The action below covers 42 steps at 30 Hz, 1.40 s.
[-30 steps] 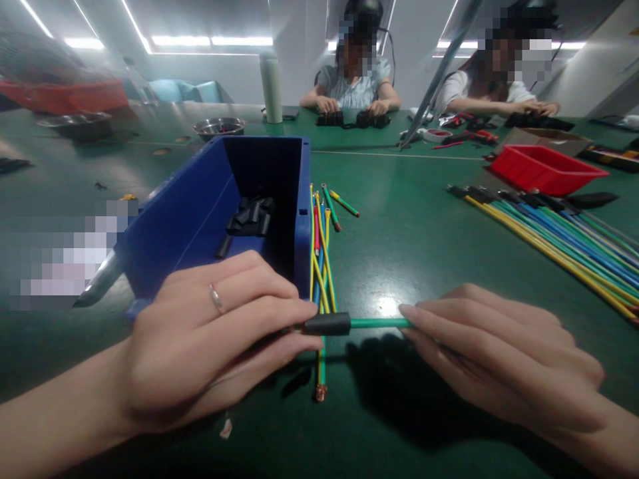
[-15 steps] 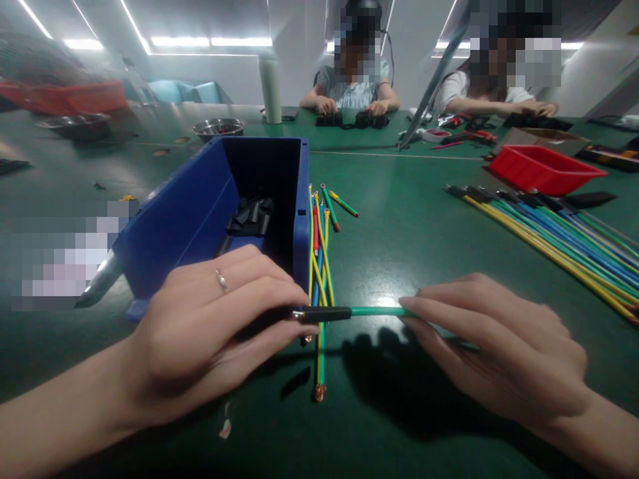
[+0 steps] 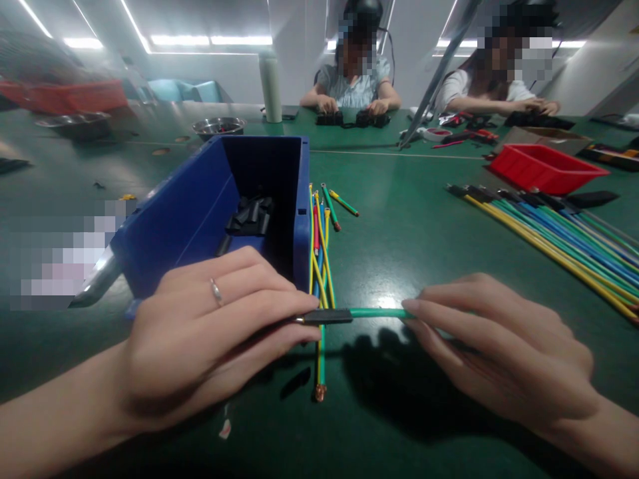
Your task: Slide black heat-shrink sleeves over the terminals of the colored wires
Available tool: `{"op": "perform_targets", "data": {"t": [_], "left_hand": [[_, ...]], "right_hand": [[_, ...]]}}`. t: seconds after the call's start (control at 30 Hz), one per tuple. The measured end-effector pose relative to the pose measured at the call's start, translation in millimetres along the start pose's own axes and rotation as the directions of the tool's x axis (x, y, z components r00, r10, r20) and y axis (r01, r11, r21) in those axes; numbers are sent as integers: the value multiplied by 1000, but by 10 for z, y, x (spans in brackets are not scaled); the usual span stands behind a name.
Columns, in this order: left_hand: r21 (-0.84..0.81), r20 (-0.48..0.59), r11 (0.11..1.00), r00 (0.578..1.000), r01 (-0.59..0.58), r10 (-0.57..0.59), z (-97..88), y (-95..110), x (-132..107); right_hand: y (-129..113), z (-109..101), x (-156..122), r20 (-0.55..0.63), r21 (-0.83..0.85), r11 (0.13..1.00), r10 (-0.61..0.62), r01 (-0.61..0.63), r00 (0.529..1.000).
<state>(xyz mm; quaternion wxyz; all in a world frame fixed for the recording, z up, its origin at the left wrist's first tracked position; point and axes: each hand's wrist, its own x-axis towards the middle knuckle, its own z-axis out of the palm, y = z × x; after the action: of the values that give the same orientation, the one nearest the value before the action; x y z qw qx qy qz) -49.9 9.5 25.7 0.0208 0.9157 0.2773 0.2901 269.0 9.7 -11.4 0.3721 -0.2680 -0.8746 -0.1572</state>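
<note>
Between my hands a green cable [image 3: 375, 313] is held level, with a black sleeve [image 3: 332, 317] on its left end. A small piece of bare metal shows at the sleeve's left end. My left hand [image 3: 200, 332], with a ring on one finger, is closed around that end, thumb and fingertips at the sleeve. My right hand [image 3: 504, 349] pinches the green cable farther right; the rest of the cable is hidden by the hand. Beneath the sleeve lie several short yellow-green cables [image 3: 321, 359], one with frayed copper toward me. Black sleeves [image 3: 252, 216] lie loose in the blue bin [image 3: 301, 239].
A bundle of long coloured cables [image 3: 564, 233] lies at right, near a red tray [image 3: 549, 169]. Metal bowls, one of them a steel bowl [image 3: 219, 126], and a pale bottle [image 3: 270, 90] stand farther back. Two people work across the green table [image 3: 399, 199].
My left fingertips have shifted slightly right along the sleeve, covering more of its metal end. My right hand has barely moved and keeps its pinch on the cable.
</note>
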Motion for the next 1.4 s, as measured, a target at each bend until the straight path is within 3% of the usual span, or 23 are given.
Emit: {"op": "perform_targets", "data": {"t": [0.27, 0.57, 0.77, 0.93, 1.4], "left_hand": [[9, 3, 999, 999, -48, 48, -3, -49, 7], [-6, -28, 1000, 999, 21, -21, 38, -19, -20], [-54, -53, 999, 999, 4, -7, 54, -21, 11], [-59, -106, 998, 994, 27, -33, 53, 16, 30], [-35, -61, 999, 998, -5, 3, 77, 24, 9]], "right_hand": [[5, 9, -6, -20, -12, 1000, -2, 2, 1000], [-20, -22, 12, -16, -4, 1000, 19, -19, 1000], [-26, -9, 8, -54, 9, 999, 36, -35, 998], [-46, -25, -6, -17, -6, 1000, 26, -26, 1000], [-32, -36, 4, -30, 66, 996, 56, -54, 998]]}}
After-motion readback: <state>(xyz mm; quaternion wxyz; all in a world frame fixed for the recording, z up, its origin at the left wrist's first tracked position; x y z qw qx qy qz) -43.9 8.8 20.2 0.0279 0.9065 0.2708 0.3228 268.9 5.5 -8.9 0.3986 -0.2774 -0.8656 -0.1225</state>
